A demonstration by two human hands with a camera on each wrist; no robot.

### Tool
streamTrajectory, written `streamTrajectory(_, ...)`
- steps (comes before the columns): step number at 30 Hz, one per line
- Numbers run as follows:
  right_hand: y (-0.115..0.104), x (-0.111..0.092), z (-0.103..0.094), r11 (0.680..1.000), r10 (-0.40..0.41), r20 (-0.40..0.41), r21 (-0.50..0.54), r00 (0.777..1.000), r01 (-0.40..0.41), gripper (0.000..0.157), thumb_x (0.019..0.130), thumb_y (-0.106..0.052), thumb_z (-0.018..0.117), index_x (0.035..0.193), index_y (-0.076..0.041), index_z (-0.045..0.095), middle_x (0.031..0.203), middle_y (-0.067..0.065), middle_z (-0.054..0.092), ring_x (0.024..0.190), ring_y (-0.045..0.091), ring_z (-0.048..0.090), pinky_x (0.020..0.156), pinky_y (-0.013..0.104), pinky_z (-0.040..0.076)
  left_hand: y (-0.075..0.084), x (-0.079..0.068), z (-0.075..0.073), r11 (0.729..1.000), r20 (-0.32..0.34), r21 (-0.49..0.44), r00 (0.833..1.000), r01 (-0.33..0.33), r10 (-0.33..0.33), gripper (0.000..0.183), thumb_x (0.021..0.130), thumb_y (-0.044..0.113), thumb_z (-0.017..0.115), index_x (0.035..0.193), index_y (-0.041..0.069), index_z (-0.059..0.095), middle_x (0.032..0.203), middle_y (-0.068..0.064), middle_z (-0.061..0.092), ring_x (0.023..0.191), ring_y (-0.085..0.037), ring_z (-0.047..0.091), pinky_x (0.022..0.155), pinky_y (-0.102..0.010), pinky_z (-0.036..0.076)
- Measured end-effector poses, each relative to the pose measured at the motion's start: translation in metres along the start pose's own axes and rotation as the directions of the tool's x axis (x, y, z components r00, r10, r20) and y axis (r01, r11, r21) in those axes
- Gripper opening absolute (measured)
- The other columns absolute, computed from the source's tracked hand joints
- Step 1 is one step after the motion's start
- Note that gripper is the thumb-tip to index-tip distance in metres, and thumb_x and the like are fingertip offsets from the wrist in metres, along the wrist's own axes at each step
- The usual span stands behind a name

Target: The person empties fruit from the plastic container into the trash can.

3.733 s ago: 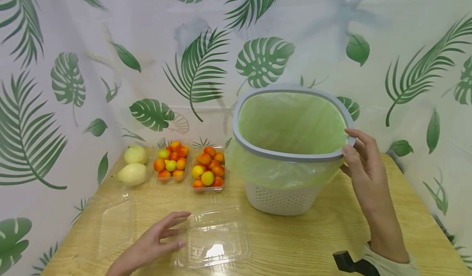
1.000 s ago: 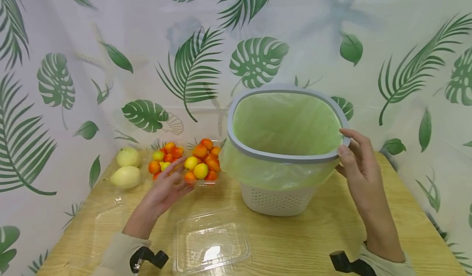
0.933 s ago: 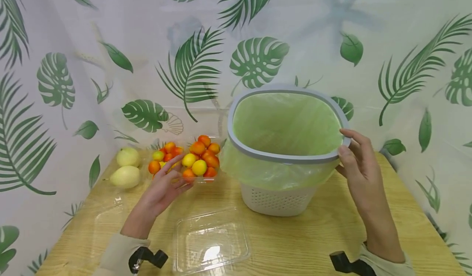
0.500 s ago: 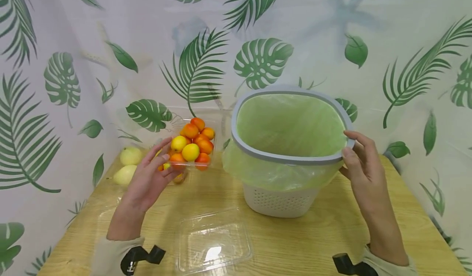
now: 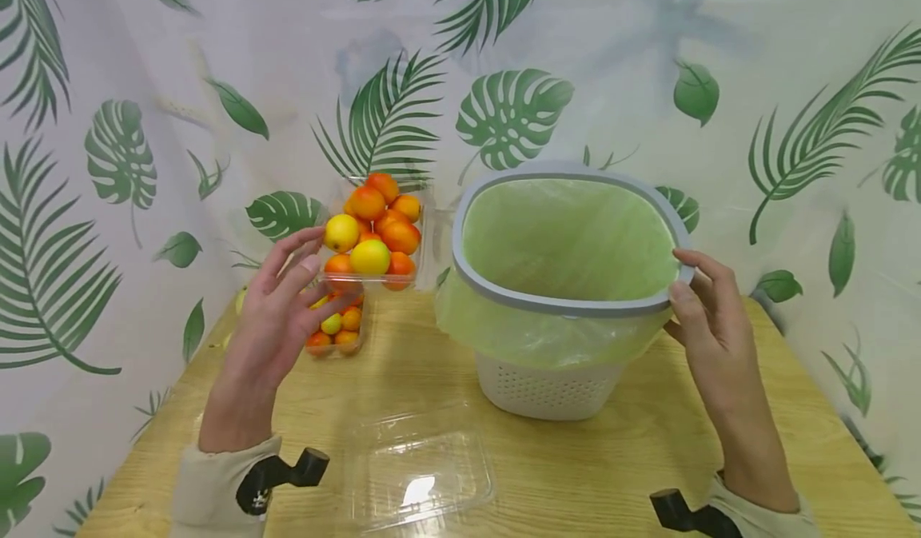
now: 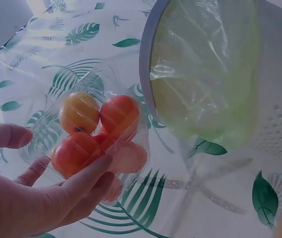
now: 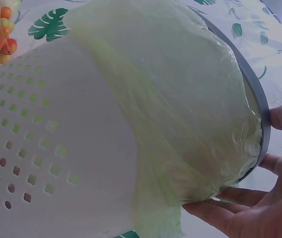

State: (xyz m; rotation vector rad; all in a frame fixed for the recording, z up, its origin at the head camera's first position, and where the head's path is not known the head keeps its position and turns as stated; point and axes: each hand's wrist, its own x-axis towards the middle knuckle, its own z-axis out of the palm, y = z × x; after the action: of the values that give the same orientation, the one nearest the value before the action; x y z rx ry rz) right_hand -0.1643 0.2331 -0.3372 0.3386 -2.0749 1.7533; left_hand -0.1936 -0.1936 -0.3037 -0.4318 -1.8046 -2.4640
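My left hand (image 5: 277, 322) grips a clear plastic box (image 5: 426, 238) by its left side, thumb above and fingers beneath. Small red, orange and yellow tomatoes (image 5: 370, 258) fill this box, raised above the table left of the bin. In the left wrist view, fingers curl round the clear wall in front of the tomatoes (image 6: 76, 153). The perforated white bin (image 5: 554, 390) stands upright, a pale green bag (image 5: 532, 338) lining it and folded over its edge. Its grey rim ring (image 5: 568, 308) is pinched at the right by my right hand (image 5: 719, 346), thumb outside.
A second box of small tomatoes (image 5: 334, 322) stands at the back left, partly behind the left hand. Pale yellow fruit there is almost hidden by that hand. An empty clear tray (image 5: 432, 474) lies at the table's (image 5: 612, 482) front. A leaf-print curtain (image 5: 612, 34) encloses the back.
My left hand moved from near the empty tray to the right-hand tomato box, took hold of it, and lifted it up and slightly left. The right hand stayed on the bin's rim.
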Motion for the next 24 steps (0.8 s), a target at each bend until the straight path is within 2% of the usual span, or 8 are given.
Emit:
streamTrajectory(9, -0.002, 0.0, 0.003, 0.999, 0.014, -0.007, -0.044, 1.0, -0.014, 0.043, 0.101, -0.02, 0.042, 0.144, -0.018, 0.037, 0.144, 0.019, 0.037, 0.124, 0.024, 0.045, 0.08, 0.012, 0.046, 0.022, 0.014, 0.023, 0.995, 0.067, 0.064, 0.995, -0.073, 0.069, 0.042, 0.097, 0.02, 0.054, 0.136, 0.009, 0.043, 0.145, -0.012, 0.036, 0.108, -0.038, 0.055, 0.088, -0.046, 0.049)
streamTrajectory(14, -0.003, 0.005, 0.005, 1.0, -0.011, 0.007, -0.013, 1.0, 0.011, 0.043, 0.101, -0.019, 0.043, 0.143, -0.017, 0.038, 0.143, 0.02, 0.038, 0.123, 0.026, 0.045, 0.081, 0.013, 0.047, 0.032, 0.021, 0.039, 0.987, 0.079, 0.096, 0.99, -0.126, 0.119, 0.04, 0.096, 0.018, 0.055, 0.134, 0.011, 0.046, 0.141, -0.012, 0.042, 0.107, -0.038, 0.056, 0.087, -0.047, 0.05)
streamTrajectory(17, -0.003, 0.006, 0.004, 0.999, -0.023, 0.01, -0.027, 1.0, 0.023, 0.043, 0.101, -0.018, 0.042, 0.144, -0.016, 0.037, 0.143, 0.021, 0.038, 0.122, 0.026, 0.045, 0.081, 0.013, 0.047, 0.033, 0.027, 0.05, 0.979, 0.099, 0.12, 0.984, -0.162, 0.15, 0.039, 0.095, 0.018, 0.056, 0.133, 0.011, 0.048, 0.141, -0.009, 0.043, 0.108, -0.037, 0.056, 0.085, -0.047, 0.05)
streamTrajectory(24, 0.001, 0.001, 0.001, 0.995, -0.007, 0.003, -0.097, 1.0, 0.007, 0.043, 0.101, -0.019, 0.04, 0.144, -0.018, 0.036, 0.144, 0.02, 0.037, 0.124, 0.023, 0.045, 0.08, 0.011, 0.046, 0.029, 0.039, 0.073, 0.951, 0.186, 0.198, 0.962, -0.237, 0.201, 0.037, 0.094, 0.013, 0.058, 0.129, 0.008, 0.05, 0.146, -0.001, 0.041, 0.125, -0.028, 0.047, 0.083, -0.047, 0.051)
